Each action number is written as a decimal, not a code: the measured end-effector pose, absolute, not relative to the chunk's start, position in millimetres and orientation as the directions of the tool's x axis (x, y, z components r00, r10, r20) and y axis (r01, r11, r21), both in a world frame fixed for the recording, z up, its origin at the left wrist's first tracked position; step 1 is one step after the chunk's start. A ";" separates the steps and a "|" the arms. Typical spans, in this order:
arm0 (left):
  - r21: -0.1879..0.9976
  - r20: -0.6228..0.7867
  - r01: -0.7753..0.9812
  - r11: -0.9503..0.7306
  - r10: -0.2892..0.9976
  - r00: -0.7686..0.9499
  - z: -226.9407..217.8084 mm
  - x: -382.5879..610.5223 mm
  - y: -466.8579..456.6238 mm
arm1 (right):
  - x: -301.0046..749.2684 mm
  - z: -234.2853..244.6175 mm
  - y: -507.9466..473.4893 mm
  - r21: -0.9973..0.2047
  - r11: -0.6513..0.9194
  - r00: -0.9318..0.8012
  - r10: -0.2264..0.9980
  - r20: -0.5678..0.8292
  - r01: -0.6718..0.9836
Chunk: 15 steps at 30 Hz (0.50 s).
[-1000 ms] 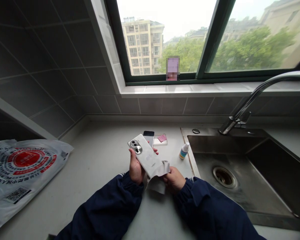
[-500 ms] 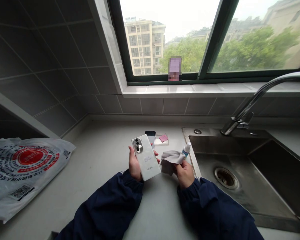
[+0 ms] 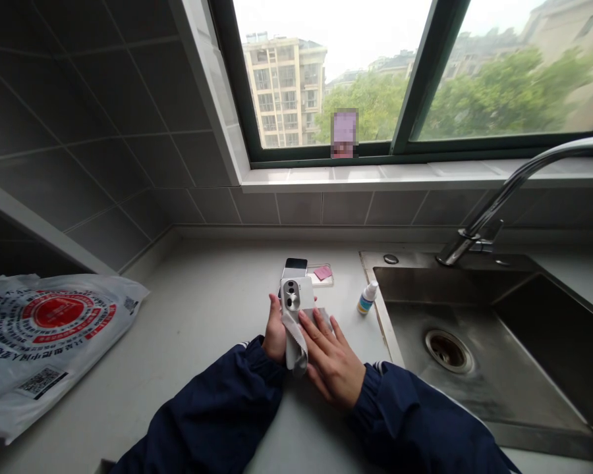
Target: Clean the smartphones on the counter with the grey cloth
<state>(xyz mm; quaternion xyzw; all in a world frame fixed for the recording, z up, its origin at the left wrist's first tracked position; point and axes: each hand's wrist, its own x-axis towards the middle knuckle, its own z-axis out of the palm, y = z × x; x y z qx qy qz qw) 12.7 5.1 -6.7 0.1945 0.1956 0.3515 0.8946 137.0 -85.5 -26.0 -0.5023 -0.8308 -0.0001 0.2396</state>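
My left hand [image 3: 275,334] is closed round a white smartphone [image 3: 304,289], its back and round camera block facing up. A grey cleaning cloth [image 3: 296,342] lies draped over the lower part of that phone. My right hand [image 3: 337,359] presses flat on the cloth, its fingers stretched out toward the cameras. Just behind the held phone lies a dark-screened phone [image 3: 295,264], partly covered. Next to it rests a clear phone case [image 3: 326,282] with a pink piece [image 3: 322,272] inside. A small white spray bottle [image 3: 367,299] with a blue label stands to the right.
A steel sink [image 3: 479,395] with a chrome faucet [image 3: 494,191] takes up the right side. On the left, a printed white plastic bag [image 3: 93,329] lies on the pale counter [image 3: 197,296]. The window sill [image 3: 306,178] runs along the back.
My right hand has moved left, laying the cloth over the phone and flattening its fingers on it. The phone in my left hand has turned more upright in view. The bottle is now fully visible.
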 end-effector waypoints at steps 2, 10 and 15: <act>0.485 -0.210 -0.553 0.677 0.704 0.678 -6.2 11.9 3.6 | 136.5 -23.3 -87.3 -0.222 0.494 -0.395 0.839 0.373 0.841; 0.554 -0.126 -0.494 0.670 0.655 0.745 -11.5 14.9 -7.9 | 140.0 -24.4 -83.2 -0.211 0.393 -0.265 0.849 0.457 0.895; 0.623 -0.015 -0.499 0.603 0.647 0.762 -18.3 21.3 -13.8 | 148.2 -23.6 -76.5 -0.240 0.356 -0.187 0.829 0.526 0.903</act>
